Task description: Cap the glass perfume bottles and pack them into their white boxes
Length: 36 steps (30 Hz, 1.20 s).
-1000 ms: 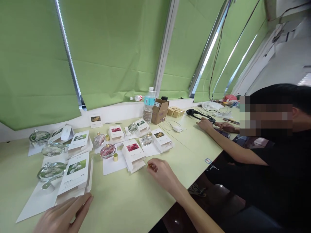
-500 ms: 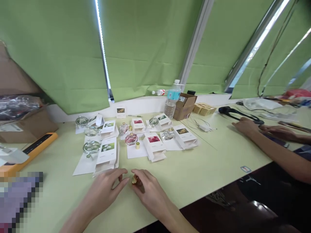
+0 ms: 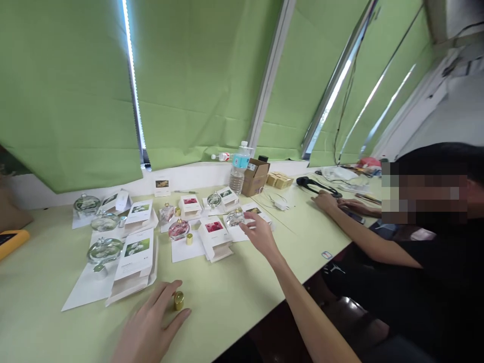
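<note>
At the near edge of the pale green table (image 3: 49, 297), the left hand (image 3: 149, 322) is open, its fingers spread and holding nothing. A gold bottle cap (image 3: 179, 300) stands upright on the table just inside the gap between its thumb and forefinger; I cannot tell whether they touch it. The right hand (image 3: 260, 234) reaches farther out, open with its fingers extended and empty, just beside a clear glass perfume bottle (image 3: 235, 218) lying on a white paper sheet. To its left, a pink-tinted glass bottle (image 3: 179, 230) lies near a second gold cap (image 3: 189, 238) and a carton with a pink flower picture (image 3: 214, 233). Clear glass bottles (image 3: 105, 250) and white-flower cartons (image 3: 134, 254) fill the left side. On the right, a co-worker's hands (image 3: 327, 201) rest on the table. Farther back stand a water bottle (image 3: 239, 171) and a cardboard box (image 3: 255, 177), against green blinds (image 3: 196, 85).
</note>
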Tool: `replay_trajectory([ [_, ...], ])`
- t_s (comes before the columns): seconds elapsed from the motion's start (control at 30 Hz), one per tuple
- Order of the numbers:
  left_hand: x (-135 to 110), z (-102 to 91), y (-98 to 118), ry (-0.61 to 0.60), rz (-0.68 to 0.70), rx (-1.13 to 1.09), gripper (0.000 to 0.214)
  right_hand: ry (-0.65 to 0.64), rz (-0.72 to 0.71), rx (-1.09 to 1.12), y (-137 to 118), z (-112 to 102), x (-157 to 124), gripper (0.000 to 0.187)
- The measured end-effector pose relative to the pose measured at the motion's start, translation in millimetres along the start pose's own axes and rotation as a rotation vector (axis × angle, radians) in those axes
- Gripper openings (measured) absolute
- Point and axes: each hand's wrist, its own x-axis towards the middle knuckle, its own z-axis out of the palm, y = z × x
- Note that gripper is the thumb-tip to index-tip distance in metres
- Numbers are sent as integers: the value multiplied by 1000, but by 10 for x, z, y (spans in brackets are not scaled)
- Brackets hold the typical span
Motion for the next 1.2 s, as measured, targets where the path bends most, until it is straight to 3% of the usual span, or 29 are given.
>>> replay_trajectory([
  [0.13, 41, 35, -89, -66, 67, 10, 36, -63, 8, -115, 246, 4, 488, 52],
  [0.2, 57, 48, -119, -75, 115, 10, 36, -112, -12, -167, 295, 54, 620, 45],
  [0.3, 62, 60, -144, -39, 157, 33, 35, -186, -48, -230, 322, 130, 730, 30],
  [0.53, -11, 30, -241, -3, 106, 54, 33, -254, -60, -300, 314, 113, 770, 33],
  [0.77, -104, -38, -185, 96, 57, 67, 30, -134, -81, -276, 216, -79, 531, 29],
  [0.9, -135, -68, -174, 105, 14, 67, 27, -83, -56, -204, 178, -212, 221, 44],
  [1.03, -145, -116, -195, 65, -25, 97, 27, -188, -116, 14, -54, -207, -201, 46],
  [1.2, -168, -172, -203, 98, -104, 158, 26, -393, -249, 164, -553, 167, -649, 32],
])
